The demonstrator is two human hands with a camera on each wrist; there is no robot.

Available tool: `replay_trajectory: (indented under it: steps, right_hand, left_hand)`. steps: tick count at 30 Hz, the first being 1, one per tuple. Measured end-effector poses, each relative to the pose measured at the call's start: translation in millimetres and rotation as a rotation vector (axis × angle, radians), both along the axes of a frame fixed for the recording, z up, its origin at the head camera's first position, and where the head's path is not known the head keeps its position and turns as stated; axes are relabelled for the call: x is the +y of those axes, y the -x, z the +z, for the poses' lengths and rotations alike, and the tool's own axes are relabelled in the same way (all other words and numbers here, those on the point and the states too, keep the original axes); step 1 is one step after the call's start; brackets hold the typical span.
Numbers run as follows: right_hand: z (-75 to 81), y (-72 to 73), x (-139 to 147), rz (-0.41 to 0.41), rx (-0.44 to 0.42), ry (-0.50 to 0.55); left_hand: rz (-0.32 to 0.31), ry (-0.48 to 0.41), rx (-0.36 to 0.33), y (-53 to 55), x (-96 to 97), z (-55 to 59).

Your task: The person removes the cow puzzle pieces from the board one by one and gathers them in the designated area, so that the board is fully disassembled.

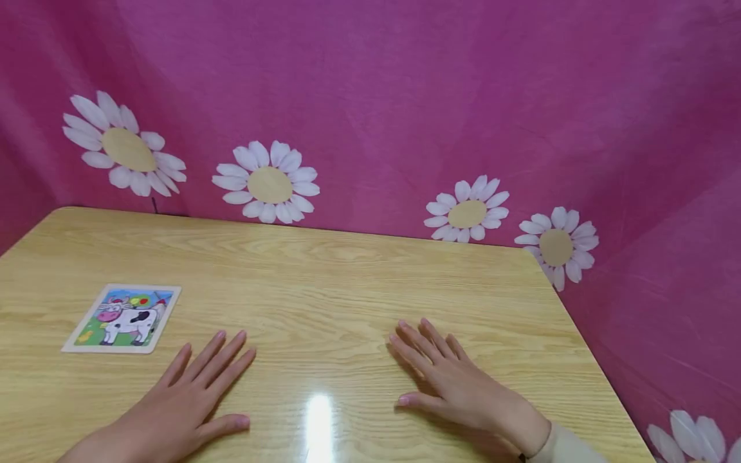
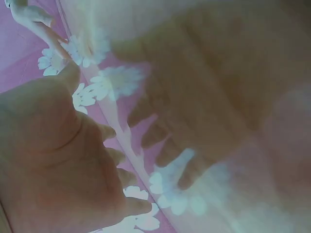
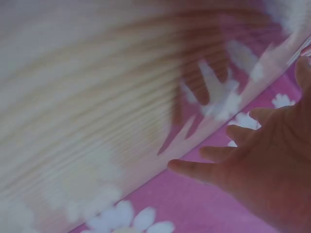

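The background is filled by a magenta fabric backdrop (image 1: pixel 370 96), on which white daisies (image 1: pixel 269 184) with tan centres are printed. In front of it is set a wood-grain table (image 1: pixel 324 283), by whose glossy surface both hands are mirrored in the wrist views. The left hand (image 1: pixel 185 399) is held palm down over the near left part of the table, its fingers straight and fanned, its thumb stretched inward. The right hand (image 1: pixel 454 382) is held likewise over the right part, its fingers extended and parted; a wide stretch of bare wood is left between the two. To the left of the left hand's fingertips, near but untouched, a cow picture board (image 1: pixel 124 318) is laid flat. It is edged by a pale border, and a black-patched white cow is pictured on green and blue. At the right wrist, a cream sleeve (image 1: pixel 570 444) is glimpsed.
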State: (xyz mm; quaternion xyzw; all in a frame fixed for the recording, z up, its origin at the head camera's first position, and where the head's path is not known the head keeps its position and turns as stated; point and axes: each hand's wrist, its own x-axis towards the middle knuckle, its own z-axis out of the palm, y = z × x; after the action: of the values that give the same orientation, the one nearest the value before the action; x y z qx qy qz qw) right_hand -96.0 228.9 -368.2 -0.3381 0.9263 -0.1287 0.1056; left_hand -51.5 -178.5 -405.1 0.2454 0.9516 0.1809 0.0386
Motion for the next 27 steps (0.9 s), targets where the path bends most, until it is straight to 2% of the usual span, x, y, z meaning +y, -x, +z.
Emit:
replay_trajectory:
  steps: [3, 5, 7, 12, 16, 18, 21, 23, 25, 27]
  right_hand:
    - [0.4, 1.8, -15.9, 0.063, -0.030, -0.015]
    - [0.7, 3.4, -29.8, 0.113, -0.046, -0.026]
    - [1.3, 5.0, -45.4, 0.166, -0.045, -0.036]
    - [4.6, 10.9, -85.4, 0.287, -0.005, -0.064]
    - [5.3, 17.3, -118.4, 0.347, 0.007, -0.106]
    - [4.7, 19.7, -134.6, 0.369, 0.011, -0.134]
    - [4.2, 22.9, -160.5, 0.393, 0.011, -0.190]
    - [3.0, 25.6, -179.4, 0.403, 0.015, -0.233]
    - [2.1, 28.4, -200.0, 0.407, 0.012, -0.279]
    - [0.3, 31.7, -220.9, 0.407, 0.009, -0.320]
  left_hand:
    - [-0.003, 0.048, 0.074, -5.2, -5.4, -8.6]
    - [0.014, 0.074, 0.094, -9.5, -11.9, -14.0]
    - [0.050, 0.100, 0.081, -13.8, -21.1, -18.5]
    - [0.191, 0.168, -0.034, -20.5, -50.4, -25.6]
    - [0.298, 0.219, -0.100, -19.2, -78.2, -24.9]
    - [0.350, 0.227, -0.100, -17.5, -90.5, -24.3]
    - [0.401, 0.189, -0.009, -13.4, -108.7, -27.2]
    - [0.419, 0.153, 0.080, -9.8, -120.4, -31.6]
    - [0.421, 0.121, 0.157, -4.7, -132.1, -36.8]
    - [0.414, 0.096, 0.191, 1.2, -142.9, -40.0]
